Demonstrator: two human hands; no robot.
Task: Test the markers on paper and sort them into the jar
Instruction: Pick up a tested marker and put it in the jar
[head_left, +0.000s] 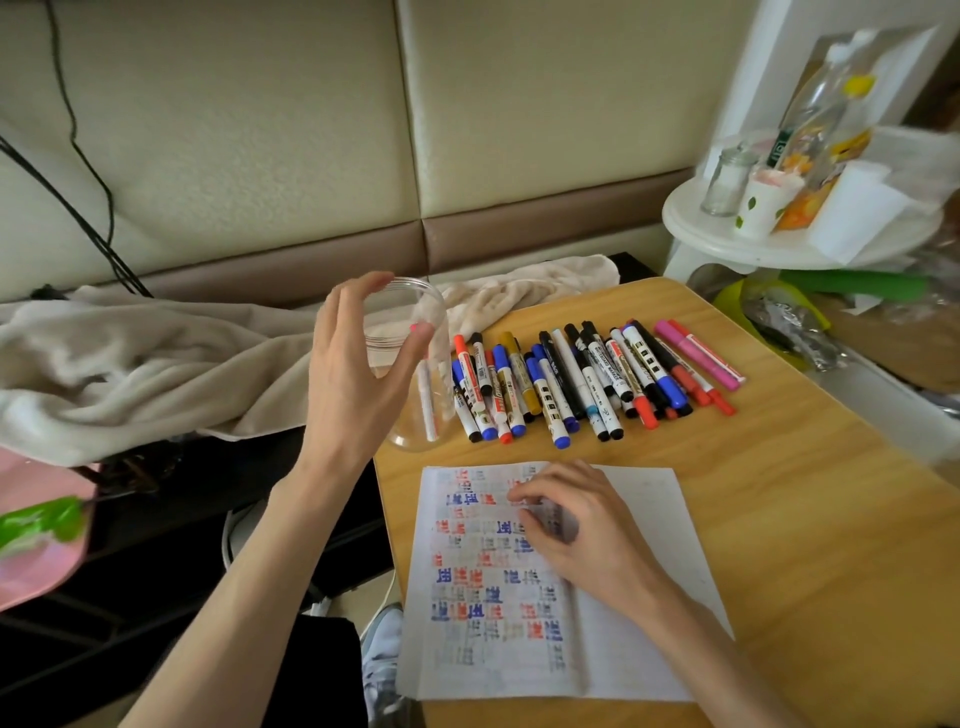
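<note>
My left hand (358, 364) grips the rim of a clear plastic jar (428, 332) standing at the table's left edge. Inside the jar leans one white marker with a red cap (428, 400). A row of several markers (597, 379) in red, blue, black, gold and pink lies on the wooden table behind the paper. My right hand (576, 525) rests on the sheet of paper (639, 519), its fingers curled; whether they hold anything I cannot tell. The paper's left half is covered with red, blue and grey test marks (478, 577).
A beige blanket (156, 364) lies left of and behind the table (831, 519). A small white round stand (795, 244) with bottles and a cup is at the back right. Plastic bags and clutter sit beyond the table's right edge.
</note>
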